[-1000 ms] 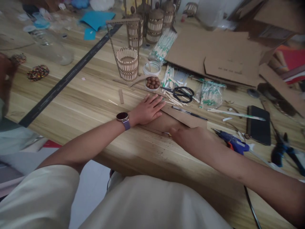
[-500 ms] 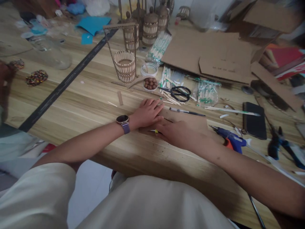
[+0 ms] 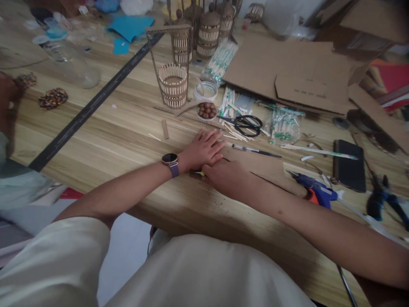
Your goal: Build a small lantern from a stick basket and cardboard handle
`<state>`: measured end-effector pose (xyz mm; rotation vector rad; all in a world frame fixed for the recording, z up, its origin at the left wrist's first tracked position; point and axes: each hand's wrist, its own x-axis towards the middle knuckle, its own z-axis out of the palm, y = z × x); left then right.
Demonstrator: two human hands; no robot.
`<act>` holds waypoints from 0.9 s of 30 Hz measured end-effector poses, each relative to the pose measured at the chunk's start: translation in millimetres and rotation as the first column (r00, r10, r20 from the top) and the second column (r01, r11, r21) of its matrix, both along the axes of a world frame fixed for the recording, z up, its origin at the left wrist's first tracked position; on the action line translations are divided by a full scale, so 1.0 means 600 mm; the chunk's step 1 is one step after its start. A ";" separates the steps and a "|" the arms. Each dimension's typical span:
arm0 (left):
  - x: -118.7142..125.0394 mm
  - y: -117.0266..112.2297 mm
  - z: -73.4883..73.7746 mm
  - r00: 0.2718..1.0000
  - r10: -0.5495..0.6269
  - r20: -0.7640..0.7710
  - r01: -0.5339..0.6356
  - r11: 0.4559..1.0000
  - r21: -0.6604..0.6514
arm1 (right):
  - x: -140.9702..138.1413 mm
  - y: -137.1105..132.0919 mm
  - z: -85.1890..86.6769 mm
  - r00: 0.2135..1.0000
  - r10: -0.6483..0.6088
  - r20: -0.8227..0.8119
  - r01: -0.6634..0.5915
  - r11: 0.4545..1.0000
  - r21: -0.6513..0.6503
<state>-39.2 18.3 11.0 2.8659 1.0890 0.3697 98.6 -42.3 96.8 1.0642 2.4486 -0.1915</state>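
My left hand [image 3: 204, 149] lies flat with fingers spread, pressing on a piece of brown cardboard [image 3: 268, 164]. My right hand [image 3: 226, 177] is closed around a craft knife [image 3: 202, 173]; only a bit of yellow and its tip show by the fingers, the rest being hidden. The hands are close together, the right one nearer my body. Dark slits run through the cardboard near the right hand and forearm. A pen [image 3: 257, 150] lies along the cardboard's far edge.
Beyond the hands are black scissors [image 3: 248, 125], a bowl of brown beads [image 3: 206, 111] and a small stick basket [image 3: 173, 87]. To the right lie a blue glue gun [image 3: 319, 192], a phone [image 3: 349, 165] and pliers [image 3: 381, 198]. Large cardboard [image 3: 255, 64] lies behind.
My right hand has drawn the knife leftward along the cardboard, closer to the left wrist. My left hand stays pressed flat. The whole view has shifted slightly.
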 end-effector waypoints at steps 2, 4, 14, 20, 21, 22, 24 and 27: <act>0.000 0.000 -0.001 1.000 0.001 -0.004 -0.001 1.000 0.001 | -0.002 0.001 0.000 1.000 0.009 -0.001 -0.009 1.000 0.005; 0.001 -0.001 0.000 1.000 0.005 -0.013 -0.005 1.000 -0.002 | -0.003 0.001 -0.001 1.000 0.022 -0.002 -0.022 1.000 0.016; 0.001 -0.001 0.001 1.000 0.014 -0.018 -0.014 1.000 0.021 | -0.002 0.002 -0.010 0.997 0.079 -0.016 -0.077 0.995 0.060; 0.001 -0.005 0.003 1.000 0.022 0.004 -0.022 0.999 0.027 | -0.007 -0.002 -0.002 0.995 0.098 -0.018 -0.097 0.994 0.051; 0.001 -0.006 0.004 1.000 0.021 0.005 -0.021 0.999 0.027 | -0.009 -0.003 0.003 0.995 0.102 -0.014 -0.102 0.994 0.048; 0.001 -0.006 0.004 1.000 0.020 0.005 -0.020 0.999 0.027 | -0.012 -0.006 0.008 0.994 0.105 -0.003 -0.105 0.993 0.045; 0.002 -0.007 0.005 1.000 0.017 0.003 -0.018 0.999 0.029 | -0.018 -0.010 0.017 0.993 0.110 0.034 -0.111 0.993 0.041; 0.001 -0.006 0.006 1.000 0.005 -0.002 -0.005 1.000 0.022 | -0.026 -0.013 0.022 0.991 0.115 0.071 -0.118 0.992 0.046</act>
